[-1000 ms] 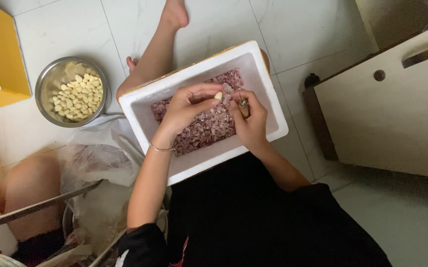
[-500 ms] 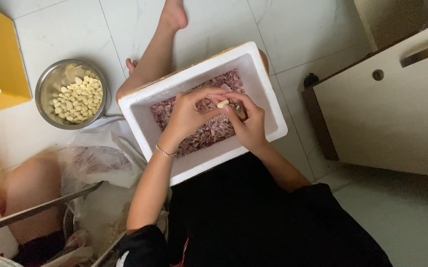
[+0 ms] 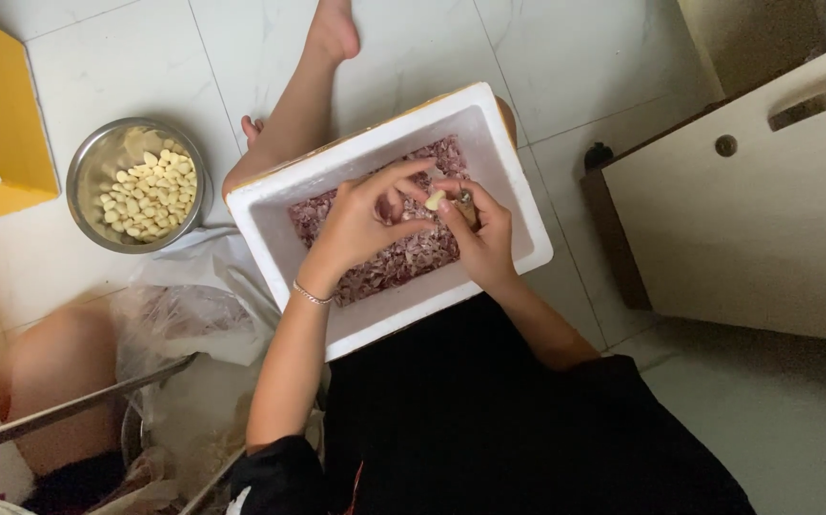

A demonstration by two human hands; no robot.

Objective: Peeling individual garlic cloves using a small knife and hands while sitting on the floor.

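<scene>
Garlic clove [image 3: 435,199] is sitting pinched between both hands over the white foam box [image 3: 518,205], just above the bed of purplish skins [image 3: 389,262] filling the box floor. Left hand [image 3: 360,224] is curling over it, fingertips closing on the clove's near side; right hand [image 3: 479,229] is gripping it from the other side together with a short brown-handled tool [image 3: 467,207] (probably a small knife, blade not readable). Judging by the pale bare surface, the peeling step is nearly finishing on this clove; the next move is likely calling for stripping any last skin into the box and carrying the clove clear to the left, where the steel bowl [image 3: 84,205] of peeled cloves [image 3: 149,195] is sitting on the tiled floor [image 3: 98,67], well apart from the box. Hard to make out: the tool's working end, whether skin is clinging to the clove's underside, and any unpeeled stock. The plastic bag [image 3: 184,315] beside the box is showing only vague contents. The yellow stool [image 3: 17,143] and the cream cabinet [image 3: 756,219] are cut off by the frame edges.
</scene>
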